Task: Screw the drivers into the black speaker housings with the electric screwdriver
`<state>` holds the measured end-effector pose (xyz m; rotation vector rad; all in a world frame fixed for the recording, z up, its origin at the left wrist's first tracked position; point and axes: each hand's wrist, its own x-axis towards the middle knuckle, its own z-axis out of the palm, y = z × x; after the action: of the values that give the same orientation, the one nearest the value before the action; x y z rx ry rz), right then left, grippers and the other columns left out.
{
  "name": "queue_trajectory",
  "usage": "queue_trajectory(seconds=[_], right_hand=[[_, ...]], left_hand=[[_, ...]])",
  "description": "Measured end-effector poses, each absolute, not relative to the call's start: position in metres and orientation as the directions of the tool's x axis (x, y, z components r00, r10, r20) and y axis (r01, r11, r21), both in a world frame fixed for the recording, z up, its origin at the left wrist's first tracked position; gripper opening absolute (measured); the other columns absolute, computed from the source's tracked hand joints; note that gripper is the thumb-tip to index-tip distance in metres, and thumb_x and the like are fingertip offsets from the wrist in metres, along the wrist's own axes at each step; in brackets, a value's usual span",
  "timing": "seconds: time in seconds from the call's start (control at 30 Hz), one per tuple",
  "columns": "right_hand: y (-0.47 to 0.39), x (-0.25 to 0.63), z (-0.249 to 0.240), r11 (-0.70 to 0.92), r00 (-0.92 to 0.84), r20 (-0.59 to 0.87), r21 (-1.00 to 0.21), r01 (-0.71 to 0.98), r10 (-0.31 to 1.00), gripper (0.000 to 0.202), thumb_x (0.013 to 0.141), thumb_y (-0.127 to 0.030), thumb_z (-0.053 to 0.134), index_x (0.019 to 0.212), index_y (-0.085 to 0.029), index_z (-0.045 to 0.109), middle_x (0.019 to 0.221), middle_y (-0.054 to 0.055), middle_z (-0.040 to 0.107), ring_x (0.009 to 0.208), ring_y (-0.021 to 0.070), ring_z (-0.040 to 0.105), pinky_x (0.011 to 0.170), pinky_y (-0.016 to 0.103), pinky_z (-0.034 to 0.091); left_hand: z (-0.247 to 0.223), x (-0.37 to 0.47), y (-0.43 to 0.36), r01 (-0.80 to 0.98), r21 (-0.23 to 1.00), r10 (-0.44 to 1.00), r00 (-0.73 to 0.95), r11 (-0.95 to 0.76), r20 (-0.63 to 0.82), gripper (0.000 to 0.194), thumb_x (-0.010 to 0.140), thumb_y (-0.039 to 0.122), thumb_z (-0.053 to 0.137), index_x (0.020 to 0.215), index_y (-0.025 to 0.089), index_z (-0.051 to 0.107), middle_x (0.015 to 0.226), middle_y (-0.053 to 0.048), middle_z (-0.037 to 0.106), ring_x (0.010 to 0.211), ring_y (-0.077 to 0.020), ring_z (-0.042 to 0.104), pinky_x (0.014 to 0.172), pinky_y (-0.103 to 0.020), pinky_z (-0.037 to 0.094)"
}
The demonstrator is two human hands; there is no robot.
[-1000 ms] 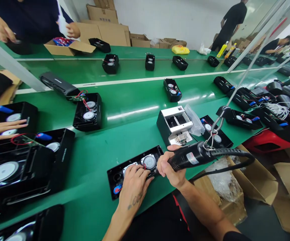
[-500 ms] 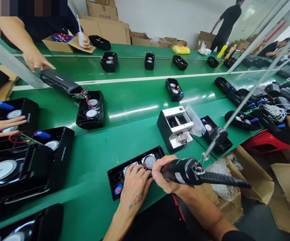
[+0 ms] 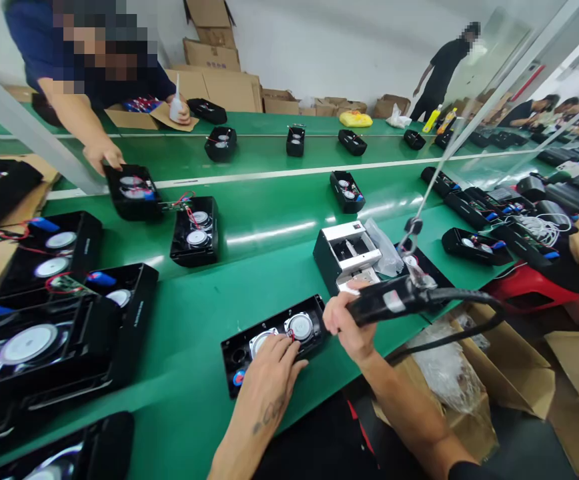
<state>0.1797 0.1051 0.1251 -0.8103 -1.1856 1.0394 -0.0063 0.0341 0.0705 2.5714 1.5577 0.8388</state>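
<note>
On the bench in front of me lies a long black speaker housing [image 3: 234, 343], its inside facing up. Two round speaker drivers with pale backs and a blue part show inside it. My left hand [image 3: 272, 370] rests over the housing, fingers stretched out at the near driver [image 3: 262, 341] and the thin wires. Beyond the fingertips sits the other driver [image 3: 300, 326]. My right hand [image 3: 352, 323] is wrapped round a black electric screwdriver [image 3: 392, 300], held to the right of the housing. Its tip is hidden from me. A cord hook holds its rear, where a black cable loops.
A white-and-black screw feeder [image 3: 347, 253] stands behind the housing, with a clear plastic bag [image 3: 385, 250] beside it. Speaker housings crowd the left [image 3: 119, 327] and line the green conveyor [image 3: 269, 220]. A co-worker's hand [image 3: 103, 153] holds a housing. Cardboard boxes [image 3: 509, 360] stand lower right.
My right hand has lifted the screwdriver up and to the right, away from the housing. My left hand stays on the housing. Across the line, the co-worker has tipped a black shell to show its inside.
</note>
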Motion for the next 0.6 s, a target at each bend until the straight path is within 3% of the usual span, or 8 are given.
queue_trajectory(seconds=[0.07,0.27,0.47,0.6], right_hand=[[0.117,0.178,0.125,0.372,0.154,0.342,-0.889,-0.268,0.927,0.038,0.095,-0.043,0.075,0.12,-0.03,0.05,0.062,-0.012,0.053,0.041,0.0118,0.048,0.045,0.029,0.044],[0.126,0.167,0.102,0.254,0.053,0.249,-0.962,-0.104,0.967,0.037,0.088,-0.033,0.077,0.118,-0.024,0.056,0.062,-0.011,0.06,0.043,0.0111,0.054,0.05,0.027,0.05],[0.123,0.162,0.09,0.2,0.027,0.199,-0.978,-0.052,0.98,0.036,0.086,-0.031,0.077,0.117,-0.021,0.062,0.06,-0.01,0.059,0.046,0.0117,0.053,0.053,0.027,0.053],[0.124,0.166,0.095,0.246,0.05,0.244,-0.967,-0.058,0.969,0.033,0.088,-0.031,0.077,0.116,-0.021,0.062,0.058,-0.011,0.058,0.046,0.0118,0.054,0.055,0.028,0.054]], left_hand=[[0.08,-0.022,0.032,0.832,0.231,0.79,0.338,-0.505,0.511,0.024,0.109,0.029,0.055,0.12,0.02,0.073,0.116,-0.009,0.08,0.113,-0.0267,0.073,0.107,-0.048,0.059],[0.088,-0.094,0.038,0.871,0.278,0.834,0.229,-0.406,0.501,0.029,0.108,0.036,0.053,0.127,0.026,0.073,0.123,-0.006,0.081,0.123,-0.0305,0.072,0.108,-0.052,0.061],[0.064,-0.125,0.043,0.885,0.396,0.911,0.071,-0.246,0.407,0.045,0.107,0.06,0.05,0.128,0.027,0.073,0.121,-0.006,0.082,0.113,-0.0298,0.078,0.098,-0.045,0.066],[0.055,-0.127,0.05,0.829,0.552,0.976,-0.036,-0.09,0.214,0.055,0.099,0.071,0.055,0.124,0.027,0.078,0.121,-0.006,0.084,0.11,-0.0298,0.081,0.093,-0.041,0.068]])
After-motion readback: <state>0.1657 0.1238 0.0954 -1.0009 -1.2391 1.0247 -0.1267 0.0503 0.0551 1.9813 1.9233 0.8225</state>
